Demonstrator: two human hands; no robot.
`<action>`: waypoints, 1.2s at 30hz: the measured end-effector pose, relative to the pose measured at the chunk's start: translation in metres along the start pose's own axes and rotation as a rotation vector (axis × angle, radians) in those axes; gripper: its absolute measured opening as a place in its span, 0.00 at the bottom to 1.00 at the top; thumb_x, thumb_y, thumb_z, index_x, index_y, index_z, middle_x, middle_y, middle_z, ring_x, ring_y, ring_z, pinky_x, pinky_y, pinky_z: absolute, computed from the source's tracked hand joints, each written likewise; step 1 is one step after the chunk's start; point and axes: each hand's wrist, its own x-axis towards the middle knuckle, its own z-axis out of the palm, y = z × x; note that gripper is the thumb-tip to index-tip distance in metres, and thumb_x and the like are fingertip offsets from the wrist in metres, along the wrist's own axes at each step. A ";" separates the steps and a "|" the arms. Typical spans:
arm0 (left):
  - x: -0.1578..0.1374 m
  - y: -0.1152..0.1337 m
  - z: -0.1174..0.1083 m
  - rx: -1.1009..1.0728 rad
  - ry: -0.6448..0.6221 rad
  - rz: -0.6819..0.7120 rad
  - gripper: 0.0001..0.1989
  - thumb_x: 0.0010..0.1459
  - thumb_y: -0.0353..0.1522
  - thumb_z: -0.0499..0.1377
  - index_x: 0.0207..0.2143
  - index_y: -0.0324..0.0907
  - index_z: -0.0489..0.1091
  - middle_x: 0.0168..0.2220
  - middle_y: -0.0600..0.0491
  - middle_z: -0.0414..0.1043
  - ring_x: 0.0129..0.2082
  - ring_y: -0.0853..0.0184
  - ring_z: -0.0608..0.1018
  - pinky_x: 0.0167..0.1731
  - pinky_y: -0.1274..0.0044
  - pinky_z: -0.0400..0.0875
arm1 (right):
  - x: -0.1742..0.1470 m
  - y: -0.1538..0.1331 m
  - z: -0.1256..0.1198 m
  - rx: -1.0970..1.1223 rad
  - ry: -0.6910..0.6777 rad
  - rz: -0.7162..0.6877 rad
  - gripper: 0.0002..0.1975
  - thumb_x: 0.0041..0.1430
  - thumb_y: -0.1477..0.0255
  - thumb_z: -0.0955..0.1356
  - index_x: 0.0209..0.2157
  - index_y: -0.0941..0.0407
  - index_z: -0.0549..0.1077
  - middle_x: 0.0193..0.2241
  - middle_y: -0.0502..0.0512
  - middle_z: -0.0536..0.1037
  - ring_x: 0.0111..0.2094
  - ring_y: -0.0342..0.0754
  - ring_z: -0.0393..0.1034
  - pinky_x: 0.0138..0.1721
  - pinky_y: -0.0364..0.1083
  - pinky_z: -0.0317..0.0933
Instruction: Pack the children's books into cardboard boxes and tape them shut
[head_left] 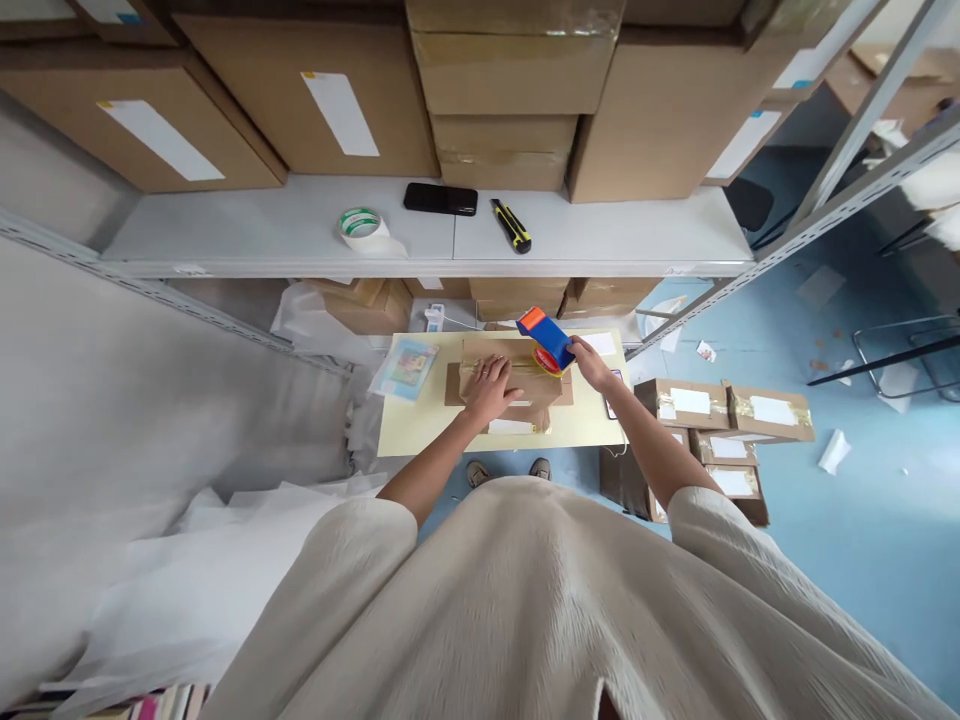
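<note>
A cardboard box point(537, 388) lies on the pale yellow table point(397, 430) in front of me. My left hand point(489, 386) rests on its top, fingers stretched out and holding nothing. In my right hand point(589, 364) is a blue tape dispenser point(553, 340) with an orange end, gripped at its right side. The dispenser is over the right part of the box; I cannot tell whether it touches the cardboard. Some brown cardboard and a white label point(511, 427) show at the box's near side.
A shelf point(285, 225) beyond the table carries large boxes point(307, 100), a tape roll point(364, 228), a black phone point(440, 199) and a utility knife point(511, 226). A plastic-wrapped item point(406, 369) lies at the table's left. Labelled boxes point(688, 400) stand on the floor at right.
</note>
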 end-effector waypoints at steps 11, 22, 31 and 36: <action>-0.003 -0.012 -0.014 0.017 -0.043 0.087 0.28 0.75 0.38 0.60 0.73 0.41 0.73 0.78 0.40 0.68 0.82 0.48 0.63 0.84 0.56 0.51 | -0.005 -0.006 0.028 -0.088 -0.031 -0.117 0.43 0.46 0.38 0.81 0.51 0.49 0.67 0.47 0.55 0.78 0.47 0.56 0.74 0.48 0.52 0.72; 0.001 -0.013 -0.024 -0.138 -0.041 0.008 0.25 0.70 0.33 0.64 0.67 0.47 0.79 0.75 0.43 0.73 0.79 0.49 0.69 0.81 0.54 0.58 | -0.005 0.002 0.004 -0.569 -0.034 -0.090 0.28 0.51 0.52 0.80 0.43 0.49 0.67 0.40 0.54 0.82 0.38 0.54 0.74 0.41 0.49 0.67; 0.055 0.005 -0.071 -0.767 0.278 -0.318 0.13 0.70 0.37 0.67 0.54 0.45 0.80 0.47 0.46 0.87 0.46 0.56 0.88 0.54 0.64 0.82 | -0.007 0.007 0.002 -0.463 -0.045 -0.109 0.31 0.50 0.48 0.80 0.40 0.48 0.64 0.39 0.53 0.80 0.36 0.51 0.71 0.36 0.47 0.61; 0.076 0.028 -0.085 -0.861 0.164 -0.422 0.16 0.61 0.35 0.74 0.50 0.46 0.79 0.41 0.50 0.87 0.43 0.58 0.88 0.48 0.68 0.81 | -0.007 0.008 0.003 -0.426 -0.036 -0.113 0.35 0.47 0.43 0.81 0.39 0.48 0.63 0.38 0.54 0.80 0.36 0.52 0.70 0.34 0.47 0.61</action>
